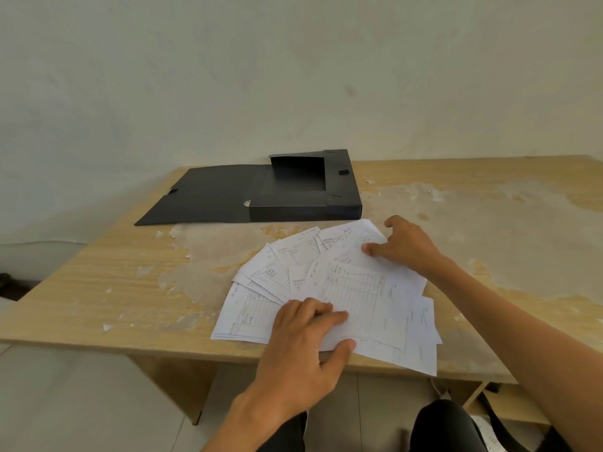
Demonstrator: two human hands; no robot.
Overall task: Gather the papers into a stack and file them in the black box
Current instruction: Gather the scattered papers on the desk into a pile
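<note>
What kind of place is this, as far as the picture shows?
Probably a simple office or home work corner: a worn wooden desk with a peeling surface, filled-in forms fanned out on it, and an open black file box near a bare wall.

One head-worn wide-angle view looks forward and down, close over a worn light wooden desk [130, 282]. It faces a whitish wall [228, 76].

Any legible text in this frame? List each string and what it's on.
"NOTA NO": printed header on several of the fanned papers.
Handwriting and table entries on the papers: too small and blurred to read.
Black box: no text visible on it.
</note>
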